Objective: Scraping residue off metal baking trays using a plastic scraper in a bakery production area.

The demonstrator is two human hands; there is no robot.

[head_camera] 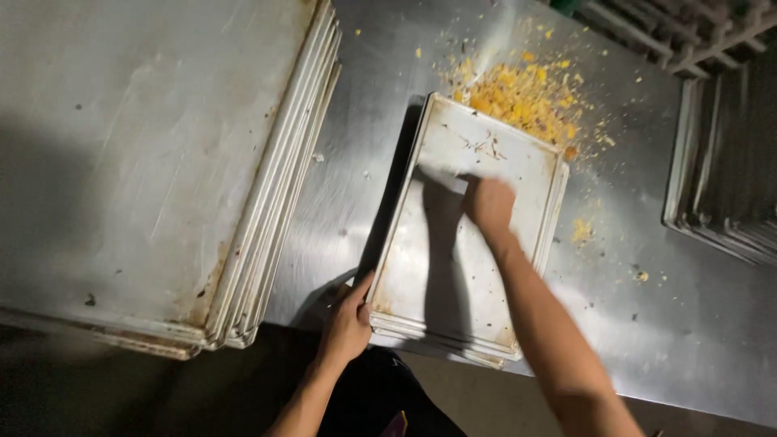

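- Left hand point(348, 322) grips the near-left corner of the baking tray point(453, 267) — tray sits mid-counter point(647, 307), long axis 12–6 o'clock.
- Right hand point(489, 204) clenched, pressed on tray's surface; what it holds — cannot tell.
- Yellow crumbs point(522, 97) lie at 12 o'clock, just beyond the far rim.
- Tray stack point(162, 162) at 9 o'clock.

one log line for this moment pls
left hand grips tray near corner | right hand blurred on tray | yellow crumbs beyond far edge

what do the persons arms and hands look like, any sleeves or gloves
Both forearms are bare, with no sleeves reaching into view. The left hand and right hand wear no gloves, and no watch, ring or wristband shows. The right hand is slightly blurred. Dark clothing shows below.
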